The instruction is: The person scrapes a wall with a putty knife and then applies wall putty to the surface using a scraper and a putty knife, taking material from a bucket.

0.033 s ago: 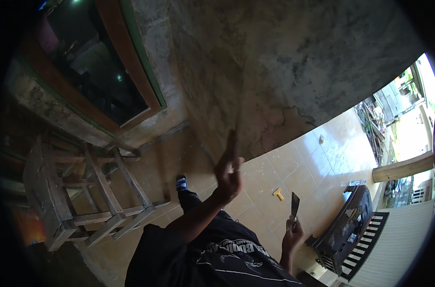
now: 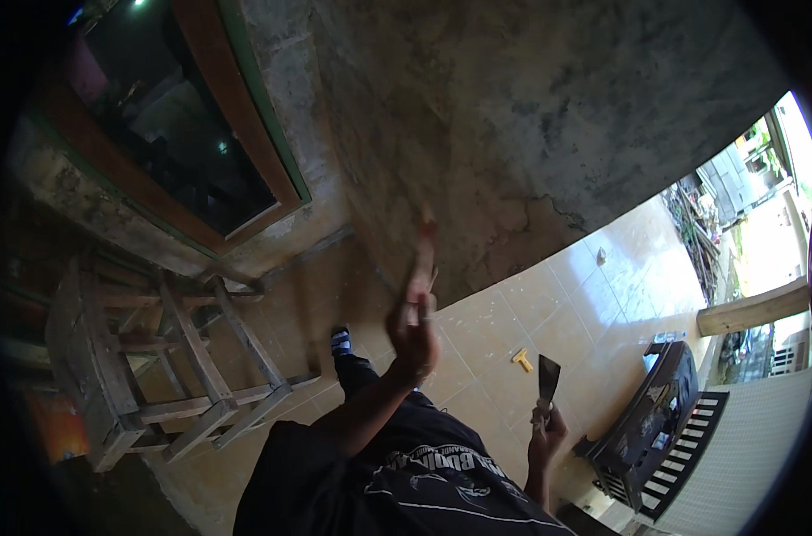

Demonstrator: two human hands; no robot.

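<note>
Raised in front of the grey plastered wall (image 2: 513, 116), my left hand (image 2: 415, 339) is closed around a slim, long thing (image 2: 421, 268) with a reddish tip. Motion smears it, so its kind is unclear, as is whether it touches the wall. Lower down on the right, my right hand (image 2: 549, 427) grips a putty knife (image 2: 549, 380), its dark flared blade pointing up and away from the wall. On the tiled floor beyond that blade lies a yellow T-shaped tool (image 2: 522, 360).
A wooden ladder-like stand (image 2: 191, 357) is at my left, below a brown-framed window (image 2: 272, 179). To the right stands a dark bench (image 2: 647, 429) with small items on it. A small pale object (image 2: 601, 255) lies on the shiny tiles (image 2: 486, 402).
My left hand has shifted slightly down and left, and the slim thing in it reaches higher along the wall. The right hand with the putty knife is nearly still.
</note>
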